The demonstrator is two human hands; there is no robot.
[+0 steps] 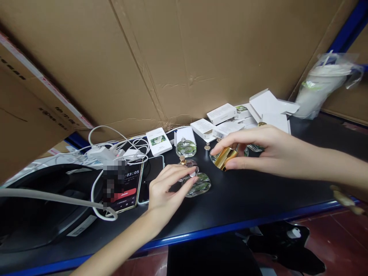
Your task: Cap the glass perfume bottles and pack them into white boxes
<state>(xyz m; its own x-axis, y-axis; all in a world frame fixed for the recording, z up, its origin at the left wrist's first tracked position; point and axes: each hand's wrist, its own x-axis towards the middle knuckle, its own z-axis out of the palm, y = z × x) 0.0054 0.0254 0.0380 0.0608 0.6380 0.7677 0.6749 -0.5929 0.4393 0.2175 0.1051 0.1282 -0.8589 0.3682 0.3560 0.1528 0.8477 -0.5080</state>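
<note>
1. Tabletop (244, 199) of smooth black, edged in blue, runs along my near side and carries everything I handle.
2. My left hand (165, 193) pinches a small pale piece (192, 174) between thumb and fingertips, at the top of a low, rounded, clear glass bottle (201, 186). I judge that this grip steadies the bottle; whether it stands upright or leans, I cannot tell.
3. My right hand (258, 153) pinches a shiny gold metal cylinder (226, 158) between thumb and fingers, tilted, just to the bottle's right. Gripping its sides probably leaves its ends free.
4. The bottle's glass looks glossy, with green tints showing through; the cylinder is mirror-bright, banded with dark reflections.
5. Beyond my left fingertips, a second clear bottle is partly hidden, a small gold-coloured fitting (182, 159) near it. Farther back, a third rounded glass bottle (186, 149) sits before a white box.
6. To the left lie two phones, one with a lit screen (133, 182), likely set aside to leave me elbow room.
7. Farthest are white cartons (221, 113), a bagged white cup (322, 90) and the brown cardboard wall (172, 57).
</note>
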